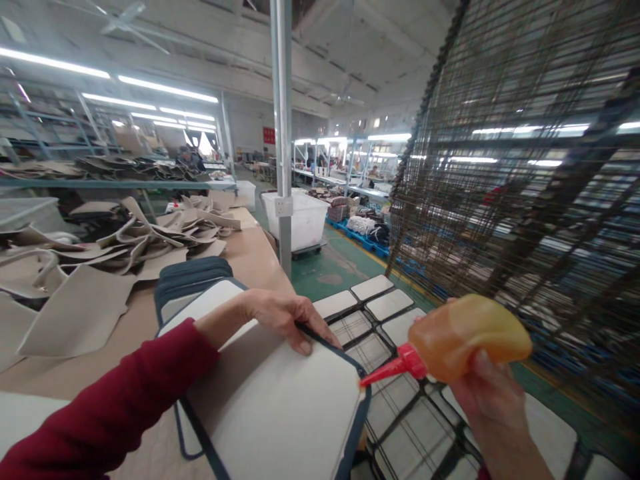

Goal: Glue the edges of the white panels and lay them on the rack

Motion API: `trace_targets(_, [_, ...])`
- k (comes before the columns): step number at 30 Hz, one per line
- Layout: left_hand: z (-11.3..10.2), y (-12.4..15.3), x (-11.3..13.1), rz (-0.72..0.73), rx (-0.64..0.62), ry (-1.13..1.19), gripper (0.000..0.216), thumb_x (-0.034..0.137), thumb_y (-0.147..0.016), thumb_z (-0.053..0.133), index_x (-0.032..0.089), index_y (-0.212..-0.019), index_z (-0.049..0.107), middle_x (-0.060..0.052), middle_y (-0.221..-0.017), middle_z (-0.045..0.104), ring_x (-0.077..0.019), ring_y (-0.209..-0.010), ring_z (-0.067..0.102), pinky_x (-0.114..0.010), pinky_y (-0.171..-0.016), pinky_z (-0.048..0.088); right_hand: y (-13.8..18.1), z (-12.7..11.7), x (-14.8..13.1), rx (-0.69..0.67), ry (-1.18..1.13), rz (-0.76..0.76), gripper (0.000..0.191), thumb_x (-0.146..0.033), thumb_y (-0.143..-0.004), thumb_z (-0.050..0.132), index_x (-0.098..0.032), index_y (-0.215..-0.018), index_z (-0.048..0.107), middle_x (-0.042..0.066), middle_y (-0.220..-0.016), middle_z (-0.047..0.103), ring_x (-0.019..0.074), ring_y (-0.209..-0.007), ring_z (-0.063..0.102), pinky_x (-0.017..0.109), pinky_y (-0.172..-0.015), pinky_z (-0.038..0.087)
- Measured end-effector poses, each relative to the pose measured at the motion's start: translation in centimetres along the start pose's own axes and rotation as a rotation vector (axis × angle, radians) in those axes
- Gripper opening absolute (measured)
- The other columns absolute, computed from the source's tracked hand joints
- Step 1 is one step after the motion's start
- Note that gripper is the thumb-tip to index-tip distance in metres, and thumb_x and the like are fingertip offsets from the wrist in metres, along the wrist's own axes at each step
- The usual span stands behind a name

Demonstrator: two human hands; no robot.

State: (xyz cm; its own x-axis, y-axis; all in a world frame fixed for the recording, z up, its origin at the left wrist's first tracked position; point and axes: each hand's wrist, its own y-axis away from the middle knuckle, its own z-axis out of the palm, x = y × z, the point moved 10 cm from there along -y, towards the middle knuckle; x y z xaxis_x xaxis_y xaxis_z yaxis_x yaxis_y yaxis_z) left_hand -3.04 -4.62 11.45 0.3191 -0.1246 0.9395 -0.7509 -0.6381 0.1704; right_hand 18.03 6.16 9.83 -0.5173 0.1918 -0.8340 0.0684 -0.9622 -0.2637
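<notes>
My left hand [287,317] grips the far edge of a white panel [285,407] with dark blue edging, thumb on its face and fingers over the rim. In my right hand [487,393] is a squeeze bottle [470,337] of amber liquid, tilted with its red nozzle [395,367] pointing left. The nozzle tip touches or nearly touches the panel's right corner, where a small orange-brown spot shows. Behind my left forearm sits a stack of similar dark-edged panels [193,277].
Loose beige pieces [80,307] heap on the brown table [255,257] at left. Right of the panel lies a wire rack [370,333] bearing pale panels; another wire mesh rack [500,167] stands upright. A metal post [283,133] and white bin [310,220] are beyond the table.
</notes>
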Motion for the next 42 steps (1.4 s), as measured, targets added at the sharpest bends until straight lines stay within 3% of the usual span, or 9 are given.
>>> trace_targets(6, [-0.4,0.6,0.0,-0.029,0.064,0.006,0.059,0.04,-0.076,0.07,0.01,-0.126,0.06,-0.01,-0.126,0.062,-0.029,-0.12,0.053,-0.031,-0.104,0.038,0.7,-1.3,-0.1,0.116,-0.04,-0.043,0.064,-0.043,-0.04,0.09,-0.031,-0.1,0.069,0.003,-0.102,0.069,0.0226,-0.08,0.065,0.034,-0.066,0.057])
trace_targets(11, [-1.1,1.0,-0.4,-0.003,0.141,-0.003,0.055,0.041,-0.08,0.066,0.01,-0.125,0.061,-0.009,-0.122,0.064,-0.0267,-0.114,0.056,-0.028,-0.098,0.042,1.2,-2.0,-0.5,0.17,-0.047,-0.113,0.047,-0.038,-0.045,0.09,-0.029,-0.088,0.071,0.0,-0.082,0.071,0.0184,-0.072,0.065,0.03,-0.067,0.056])
trace_targets(14, [-1.4,1.4,-0.5,-0.001,0.198,-0.001,0.054,0.042,-0.079,0.067,0.01,-0.122,0.063,-0.009,-0.118,0.066,-0.0261,-0.108,0.059,-0.027,-0.094,0.044,1.2,-1.8,-0.6,0.17,-0.074,-0.148,0.051,-0.036,-0.047,0.089,-0.032,-0.094,0.07,-0.003,-0.091,0.071,0.017,-0.079,0.065,0.027,-0.071,0.055])
trace_targets(21, [-1.4,1.9,-1.3,0.01,0.247,0.043,0.051,0.041,-0.079,0.067,0.01,-0.119,0.064,-0.009,-0.111,0.068,-0.0235,-0.101,0.06,-0.026,-0.088,0.047,1.5,-2.2,0.7,0.158,-0.024,-0.098,0.057,-0.038,-0.048,0.087,-0.032,-0.102,0.068,-0.001,-0.118,0.063,0.0254,-0.103,0.06,0.047,-0.099,0.044])
trace_targets(24, [-1.2,2.0,-1.7,0.0,0.236,0.067,0.051,0.04,-0.08,0.066,0.01,-0.121,0.063,-0.009,-0.112,0.068,-0.0236,-0.101,0.06,-0.026,-0.088,0.047,1.5,-2.1,1.1,0.131,0.009,-0.082,0.06,-0.041,-0.049,0.086,-0.033,-0.106,0.067,0.0,-0.127,0.058,0.031,-0.116,0.052,0.055,-0.102,0.038])
trace_targets(27, [-1.1,2.2,-1.9,0.003,0.238,0.09,0.05,0.04,-0.08,0.066,0.011,-0.121,0.064,-0.008,-0.113,0.068,-0.0235,-0.103,0.059,-0.026,-0.089,0.046,1.3,-2.3,1.7,0.159,0.009,-0.022,0.066,-0.043,-0.041,0.088,-0.034,-0.103,0.068,0.001,-0.129,0.056,0.0349,-0.121,0.046,0.061,-0.103,0.034])
trace_targets(37, [-1.4,2.3,-4.0,-0.012,0.216,0.24,0.051,0.037,-0.079,0.068,0.014,-0.123,0.062,-0.007,-0.113,0.068,-0.0209,-0.097,0.062,-0.026,-0.089,0.046,1.4,-1.4,2.5,0.121,0.005,0.012,0.069,-0.046,-0.04,0.088,-0.033,-0.104,0.068,0.003,-0.124,0.06,0.0312,-0.102,0.059,0.056,-0.094,0.045])
trace_targets(42, [-1.8,2.2,-4.6,0.002,0.245,0.299,0.049,0.034,-0.077,0.07,0.014,-0.121,0.064,-0.006,-0.113,0.068,-0.0202,-0.095,0.062,-0.025,-0.087,0.047,1.5,-0.8,2.8,0.014,-0.017,0.0,0.066,-0.043,-0.05,0.086,-0.03,-0.111,0.065,0.006,-0.111,0.066,0.0296,-0.09,0.064,0.051,-0.084,0.053])
